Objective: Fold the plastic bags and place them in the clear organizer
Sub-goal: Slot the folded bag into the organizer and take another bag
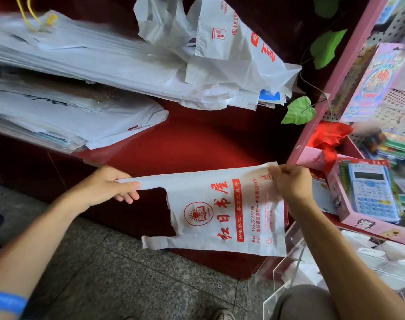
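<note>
Head camera looks down on my two hands, which hold one white plastic bag (222, 211) with red printing, stretched flat in the air in front of the red counter (197, 139) and above the grey stone floor.

I judge this bag very light, thin and soft. It has no stiffness of its own, so it hangs where I do not support it, and the film is a little slippery between the fingers. It could tear at the handle loops if I pull too hard. The best places to take it are the two ends of the top edge, where I have it now, because then the body hangs straight and a clean fold is possible.

My left hand (109, 183) pinches the end of the upper handle strip, thumb on top and fingers curled under, with the forearm coming from the lower left. My right hand (289, 183) pinches the bottom corner of the bag, knuckles toward the camera, and the forearm rises from the lower right.

Next to my right arm, low, stands the clear organizer (294, 269). More bags (220, 42) lie loose on the counter behind.
</note>
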